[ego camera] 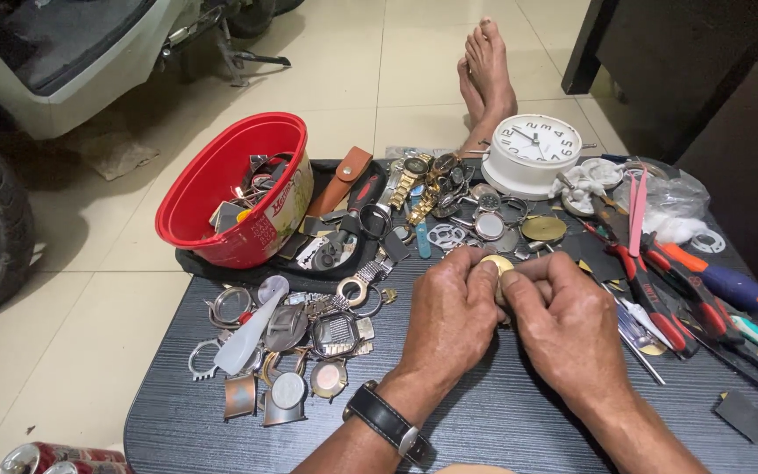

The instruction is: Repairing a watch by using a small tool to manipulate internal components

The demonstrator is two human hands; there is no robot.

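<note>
Held thing: a small round gold watch case (496, 264), pinched between both hands above the dark counter (484, 421), just in front of the white alarm clock (532, 151).
Left hand (449, 307): fingers curled tight, thumb and fingertips closed on the left edge of the case; a black-strapped wristwatch (386, 421) sits on this wrist.
Right hand (568, 320): fingers bent in and closed on the right edge of the case, thumb lying across its top.
Key relation: the case lies at the meeting point of the two sets of fingertips, toward the clock from both palms; neither hand is clearly nearer, both are touching it. Only a sliver of its rim shows, so its face direction cannot be told.
Case axis: round, no long axis visible.
Left of the clock: a red plastic tub (221, 184) of watch parts, and nearer the person a scatter of loose watch cases and backs (309, 338).
Right of the clock: red-handled pliers (660, 298) and a blue and orange screwdriver (730, 283), well apart from the hands.
Beyond the clock: the person's bare feet (484, 75) on the tiled floor.
</note>
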